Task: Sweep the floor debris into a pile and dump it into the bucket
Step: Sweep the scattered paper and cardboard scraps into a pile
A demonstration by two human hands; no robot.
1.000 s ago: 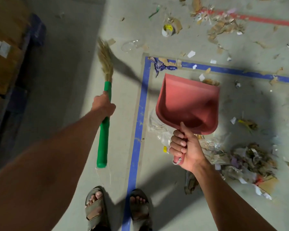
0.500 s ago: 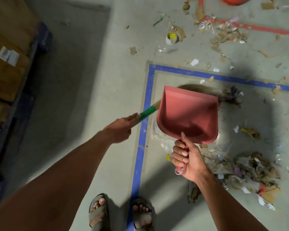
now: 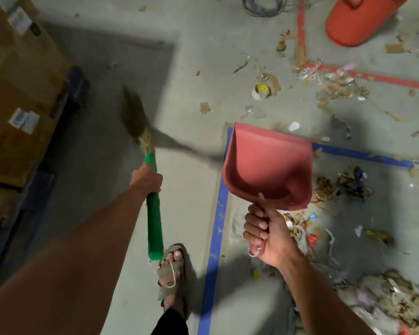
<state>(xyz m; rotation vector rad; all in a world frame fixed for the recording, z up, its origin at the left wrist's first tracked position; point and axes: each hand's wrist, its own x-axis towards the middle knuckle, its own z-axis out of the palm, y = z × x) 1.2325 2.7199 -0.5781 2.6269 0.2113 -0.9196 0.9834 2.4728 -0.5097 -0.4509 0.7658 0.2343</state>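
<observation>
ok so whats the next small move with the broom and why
Probably swing the broom in the left hand back right, across the blue tape: scraps lie scattered there, the dustpan in the right hand looks empty.

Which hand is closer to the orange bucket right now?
Right. The right hand, holding the dustpan, sits below the orange bucket, slightly left. The left hand, gripping the broom, is farther left.

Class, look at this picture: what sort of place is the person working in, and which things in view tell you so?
Probably a warehouse or storeroom. The bare concrete floor is marked with blue tape lines and red tape lines, labelled cardboard boxes are stacked on the left, and cardboard scraps litter the floor.
</observation>
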